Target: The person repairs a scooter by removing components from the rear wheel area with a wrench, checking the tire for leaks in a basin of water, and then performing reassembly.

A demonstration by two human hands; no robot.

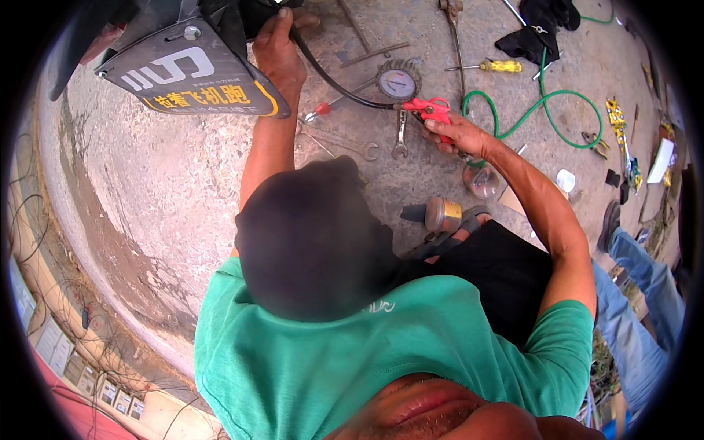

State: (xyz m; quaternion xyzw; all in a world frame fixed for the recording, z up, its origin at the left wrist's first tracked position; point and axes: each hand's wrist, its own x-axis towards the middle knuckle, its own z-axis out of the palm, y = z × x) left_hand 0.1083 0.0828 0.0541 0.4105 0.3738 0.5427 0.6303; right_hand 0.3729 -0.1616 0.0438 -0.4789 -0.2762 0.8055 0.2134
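My right hand [463,137] is wrapped round the red handle of a tire inflator gun [433,111], with a round dial gauge [398,83] in a dark toothed guard at its front. From the gun a black air hose [323,73] curves up to my left hand [277,48]. The fingers of my left hand are closed round the hose's end, beside dark vehicle parts at the top edge; what the end meets is hidden. Just left of that hand hangs a grey mudflap [191,73] with printed lettering. A green hose [513,130] loops over the ground right of my right hand.
Wrenches [400,136], a yellow-handled screwdriver [501,66] and a red-tipped rod [321,109] lie on the concrete. A yellow-labelled jar [443,215] stands by my foot. Black cloth [539,29] lies at the far right. Another person's jeans [631,330] show at right.
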